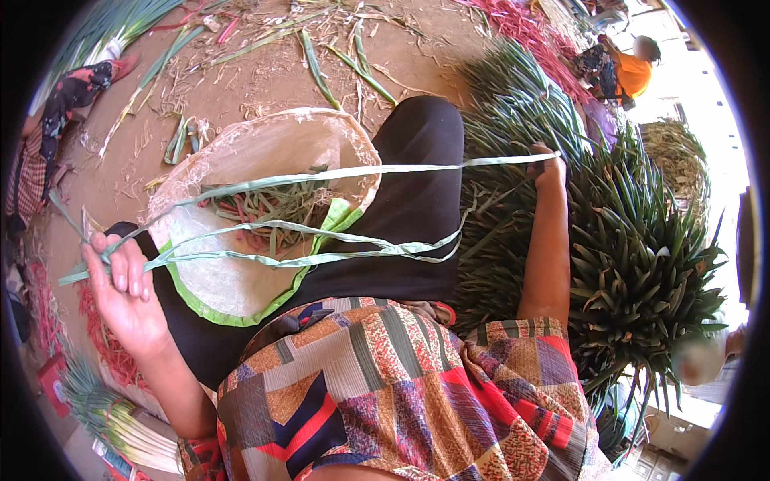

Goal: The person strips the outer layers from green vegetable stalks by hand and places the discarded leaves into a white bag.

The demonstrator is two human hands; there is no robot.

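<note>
A long, flat pale green strip (301,178) runs taut across my lap between my two hands. My left hand (123,282) grips it among bent fingers, and more looped strips (337,242) hang slack from the same hand. A thin pointed thing shows beside its fingertips, too unclear to name. My right hand (546,165) pinches the far end of the taut strip, above a large mass of dark green leaves (517,120). Below the strips, a round, pale-lined basket (222,291) with a partly green rim sits between my legs. Leaf scraps and red strips (274,216) lie inside it.
Bundled leafy stalks (135,430) lie at lower left, near red strips (108,343). More long green stalks (120,30) are at upper left, beside a person's patterned clothing (66,102). Cut leaves (319,72) litter the earth floor. Another person (631,72) wears orange at upper right.
</note>
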